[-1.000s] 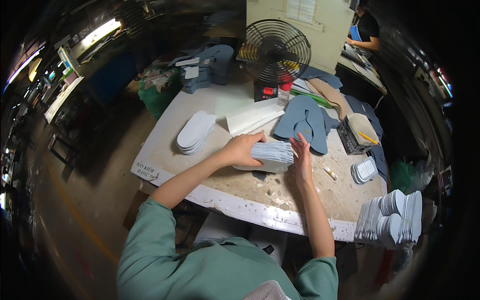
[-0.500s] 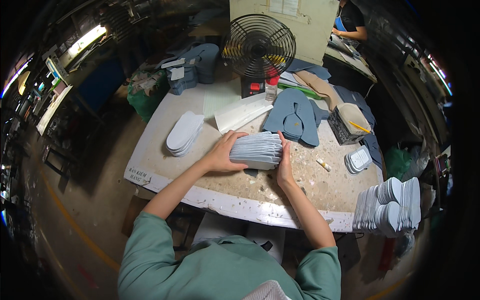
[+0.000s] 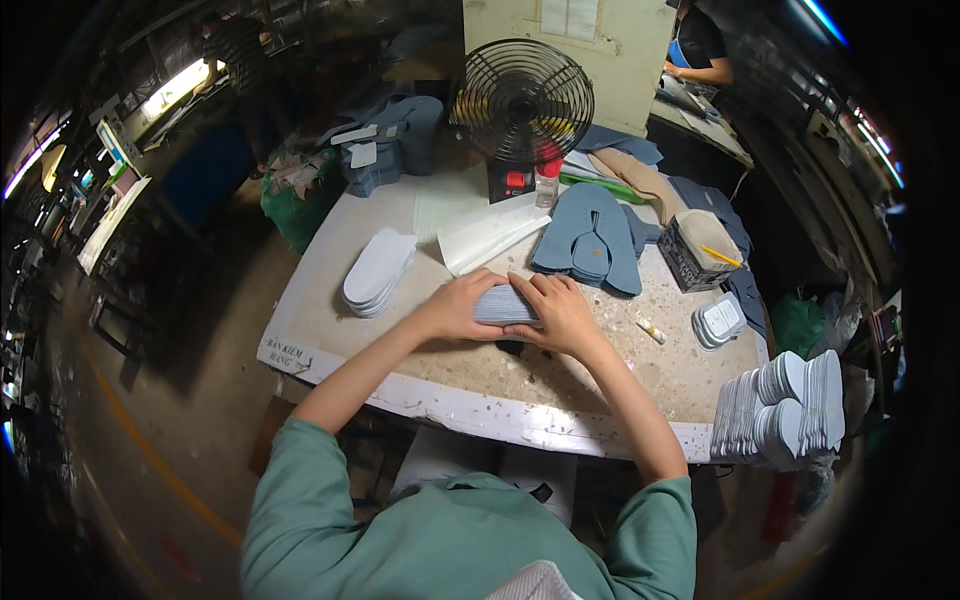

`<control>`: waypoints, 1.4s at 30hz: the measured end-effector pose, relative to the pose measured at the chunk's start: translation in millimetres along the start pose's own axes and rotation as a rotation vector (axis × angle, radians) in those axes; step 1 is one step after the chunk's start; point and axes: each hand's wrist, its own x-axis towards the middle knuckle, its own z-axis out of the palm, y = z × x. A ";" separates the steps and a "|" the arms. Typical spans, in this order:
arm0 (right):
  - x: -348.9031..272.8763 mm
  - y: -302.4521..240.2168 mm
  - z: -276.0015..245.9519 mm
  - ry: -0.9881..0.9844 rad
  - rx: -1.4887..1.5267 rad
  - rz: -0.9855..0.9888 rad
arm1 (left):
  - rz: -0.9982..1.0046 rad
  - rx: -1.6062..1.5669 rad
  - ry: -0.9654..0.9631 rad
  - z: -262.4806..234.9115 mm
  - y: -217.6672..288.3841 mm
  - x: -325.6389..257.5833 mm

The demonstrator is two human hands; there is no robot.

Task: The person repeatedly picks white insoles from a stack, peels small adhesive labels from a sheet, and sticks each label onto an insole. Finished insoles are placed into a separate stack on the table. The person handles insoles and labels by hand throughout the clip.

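Note:
Between my two hands is a stack of thin, light grey insole-shaped pieces (image 3: pixel 503 304), lying on its side with the layered edges facing up. My left hand (image 3: pixel 458 308) grips its left end. My right hand (image 3: pixel 556 316) wraps over the right end, fingers on top and thumb along the near side. The hands hide both ends of the stack. Left of them lies a pile of similar insoles (image 3: pixel 378 268). Just beyond my right hand sits a pile of blue-grey shoe upper pieces (image 3: pixel 615 240).
A black fan (image 3: pixel 525 100) stands at the back beside a red-capped bottle (image 3: pixel 547 188). A curled white sheet (image 3: pixel 485 238) lies before it. Rightward are a box with a yellow pencil (image 3: pixel 690 262), a small tube (image 3: pixel 650 330), and insole stacks (image 3: pixel 775 410) at the table's corner.
My right hand has moved left, from flat against the stack's right end to wrapped over it. The fanned insoles now sit more evenly squeezed together.

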 end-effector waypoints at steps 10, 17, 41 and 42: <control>-11.2 8.2 -8.6 0.327 0.527 0.346 | -0.797 -0.052 0.294 -47.1 -118.7 65.6; -42.5 31.9 12.3 0.122 0.936 0.985 | -0.735 -0.011 0.176 -32.4 -113.7 70.0; -41.5 -39.9 -25.3 0.476 0.118 0.248 | -0.326 -0.082 0.464 -59.6 34.2 -10.0; -40.9 -49.1 -34.8 0.530 0.131 0.152 | -0.274 -0.067 0.473 -64.7 53.9 -22.0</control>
